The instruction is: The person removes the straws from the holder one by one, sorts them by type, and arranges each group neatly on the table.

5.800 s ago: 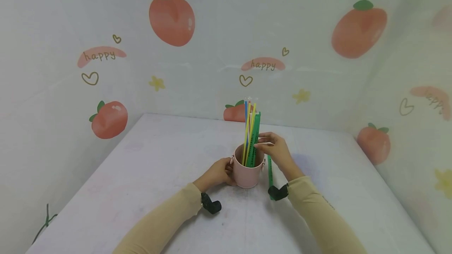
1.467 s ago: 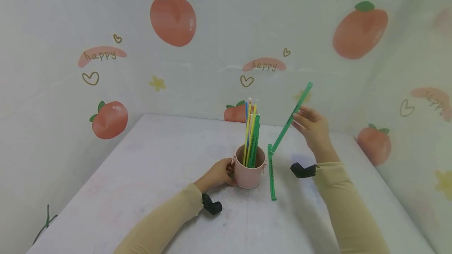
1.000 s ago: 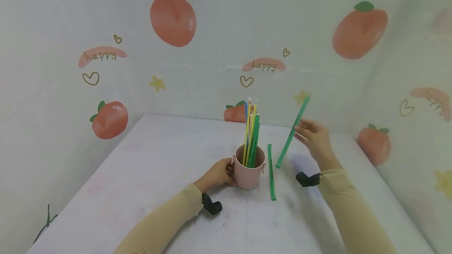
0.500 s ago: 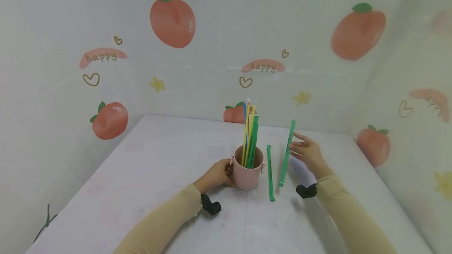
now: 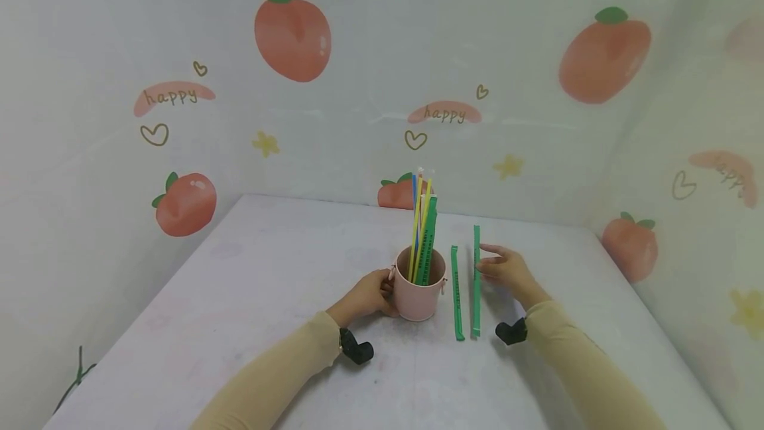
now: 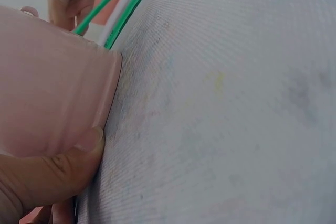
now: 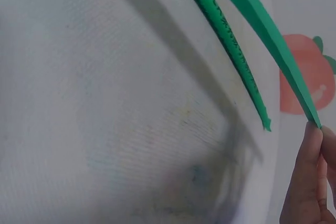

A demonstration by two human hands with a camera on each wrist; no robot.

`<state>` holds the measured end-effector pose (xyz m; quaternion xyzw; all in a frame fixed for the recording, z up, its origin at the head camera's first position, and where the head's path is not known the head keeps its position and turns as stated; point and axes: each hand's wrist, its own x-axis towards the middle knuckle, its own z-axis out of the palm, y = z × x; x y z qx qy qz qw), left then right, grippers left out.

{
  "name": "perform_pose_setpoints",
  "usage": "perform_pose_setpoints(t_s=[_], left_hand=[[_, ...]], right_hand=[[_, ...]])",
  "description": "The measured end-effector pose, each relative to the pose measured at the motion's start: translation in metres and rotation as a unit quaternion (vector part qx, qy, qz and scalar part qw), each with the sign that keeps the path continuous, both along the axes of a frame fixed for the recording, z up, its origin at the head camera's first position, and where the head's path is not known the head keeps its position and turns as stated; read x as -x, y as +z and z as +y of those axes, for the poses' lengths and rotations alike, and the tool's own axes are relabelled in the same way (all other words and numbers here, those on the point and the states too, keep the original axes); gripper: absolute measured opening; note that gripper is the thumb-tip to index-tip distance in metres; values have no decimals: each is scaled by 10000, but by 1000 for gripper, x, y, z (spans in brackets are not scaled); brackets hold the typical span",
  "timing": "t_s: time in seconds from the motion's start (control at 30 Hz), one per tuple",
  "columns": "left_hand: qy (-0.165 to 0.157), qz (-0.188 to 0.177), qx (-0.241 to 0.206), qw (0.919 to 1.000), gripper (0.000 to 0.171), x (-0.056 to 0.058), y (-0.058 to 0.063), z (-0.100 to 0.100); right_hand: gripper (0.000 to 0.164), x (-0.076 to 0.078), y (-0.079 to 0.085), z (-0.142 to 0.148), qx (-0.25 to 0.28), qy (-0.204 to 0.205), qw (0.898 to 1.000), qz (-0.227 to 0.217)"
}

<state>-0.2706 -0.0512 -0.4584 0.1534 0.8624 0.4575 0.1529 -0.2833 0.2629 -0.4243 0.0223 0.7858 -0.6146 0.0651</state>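
I see L hand [image 5: 368, 292] gripping the pink bucket [image 5: 416, 302], R hand [image 5: 506, 271] pinching a green stick [image 5: 477, 297] just beside a 2nd stick [image 5: 457, 297] on the tbl [image 5: 298, 244], & IMO a sloppy release could roll it into its nbr.

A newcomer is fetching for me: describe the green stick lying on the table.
On the white table, find the pink bucket. Right of it lies a slim green stick; unlike the neighbouring stick the right hand pinches, it's unheld.
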Motion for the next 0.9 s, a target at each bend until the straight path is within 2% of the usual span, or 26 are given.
perform_pose_setpoints(t_s=[0.37,0.9], left_hand=[[-77,29,-14,10000,61,0,0,0],[-16,86,-96,9999,61,-1,1,0]], right_hand=[[61,4,-6,-12,-209,-148,9968,-755],[55,6,-9,-19,-651,-114,9927,-1010]])
